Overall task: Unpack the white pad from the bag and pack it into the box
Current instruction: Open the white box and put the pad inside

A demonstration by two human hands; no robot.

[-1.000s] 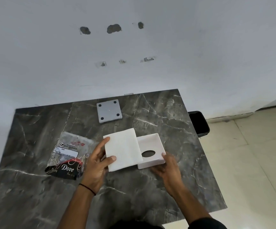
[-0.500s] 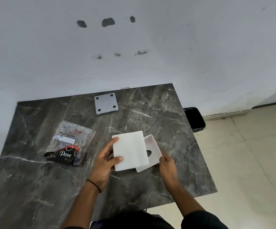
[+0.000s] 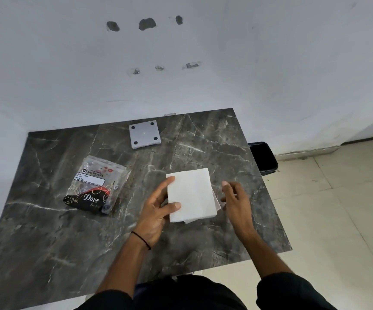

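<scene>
I judge the packing step is in hand; my left hand (image 3: 156, 211) pinches the white pad (image 3: 191, 194) by its nine o'clock edge, laid over the box (image 3: 217, 201), which peeks out at four o'clock; my right hand (image 3: 237, 202) hovers spread, apart; the bag (image 3: 97, 186) lies on the counter (image 3: 46, 231) at nine o'clock; next, square the pad and press it in.

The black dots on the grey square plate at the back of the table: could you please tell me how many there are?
4, one at each corner of the grey square plate: back left, back right, front left and front right. None looks hidden.
</scene>
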